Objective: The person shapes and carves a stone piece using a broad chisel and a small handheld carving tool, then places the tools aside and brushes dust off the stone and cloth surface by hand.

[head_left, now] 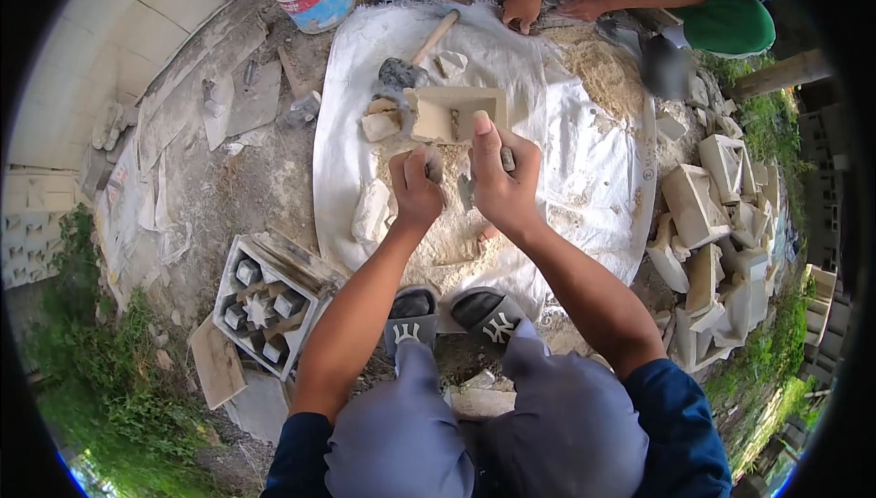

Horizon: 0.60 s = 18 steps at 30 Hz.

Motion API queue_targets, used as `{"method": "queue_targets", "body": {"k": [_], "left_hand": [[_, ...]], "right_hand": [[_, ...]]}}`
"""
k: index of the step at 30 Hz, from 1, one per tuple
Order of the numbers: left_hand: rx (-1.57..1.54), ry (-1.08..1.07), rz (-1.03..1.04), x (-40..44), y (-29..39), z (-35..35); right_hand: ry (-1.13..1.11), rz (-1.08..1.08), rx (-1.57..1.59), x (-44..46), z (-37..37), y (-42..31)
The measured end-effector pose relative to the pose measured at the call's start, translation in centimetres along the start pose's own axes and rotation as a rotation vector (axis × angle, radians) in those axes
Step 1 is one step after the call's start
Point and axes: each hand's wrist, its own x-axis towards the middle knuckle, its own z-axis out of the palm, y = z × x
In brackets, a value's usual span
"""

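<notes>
My left hand point(418, 188) is closed round a small grey piece, partly hidden by its fingers, left of centre. To its right, my right hand point(504, 174) is closed with the thumb pointing up, holding a short grey object that shows beside the thumb. Just beyond both hands, a hollow pale block point(458, 102) rests on the white sheet point(584, 174). Pale powder point(447, 247) covers the sheet below my hands. A mallet point(401, 73) with a wooden handle and dark head lies past the block on the left.
A bucket point(312, 5) stands at the upper left. Near a sand pile point(607, 78), a co-worker's hands point(523, 7) are at the top. Broken pale blocks point(716, 261) are heaped at the right. A hexagonal mould point(265, 302) lies at lower left.
</notes>
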Motion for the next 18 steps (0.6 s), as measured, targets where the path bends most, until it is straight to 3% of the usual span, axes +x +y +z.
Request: {"method": "queue_targets", "body": {"k": [1, 4, 5, 7, 8, 10, 12, 13, 16, 18], "left_hand": [[0.132, 0.02, 0.167, -0.4, -0.9, 0.0], [-0.246, -0.038, -0.142, -3.2, -3.0, 0.8], [-0.344, -0.157, -0.169, -2.3, -2.7, 0.6], [0.153, 0.083, 0.184, 0.2, -0.1, 1.8], [0.164, 0.085, 0.183, 0.5, 0.0, 1.3], [-0.086, 0.042, 0.118, 0.6, -0.4, 1.1], [-0.52, -0.168, -0.196, -1.5, -3.0, 0.7], [-0.494, -0.167, -0.184, -2.0, -3.6, 0.9], [0.063, 0.053, 0.144, 0.2, -1.1, 1.9], [-0.149, -0.1, 0.04, 0.0, -0.6, 1.7]], "right_hand": [[0.0, 0.025, 0.045, -0.2, -0.5, 0.4], [-0.045, -0.142, -0.098, -0.2, -0.2, 3.5], [-0.042, -0.084, -0.059, 0.5, -0.1, 3.3], [0.0, -0.057, -0.024, 0.4, -0.8, 1.0], [0.021, -0.025, 0.012, 0.2, -0.8, 0.1], [0.06, -0.088, 0.004, -0.1, -1.1, 2.6], [0.006, -0.056, -0.1, 0.3, -1.8, 5.3], [0.007, -0.056, -0.098, 0.0, -2.1, 4.6], [0.048, -0.034, 0.012, -0.3, -2.6, 0.8], [0.073, -0.045, 0.019, -1.4, -2.9, 3.0]]}}
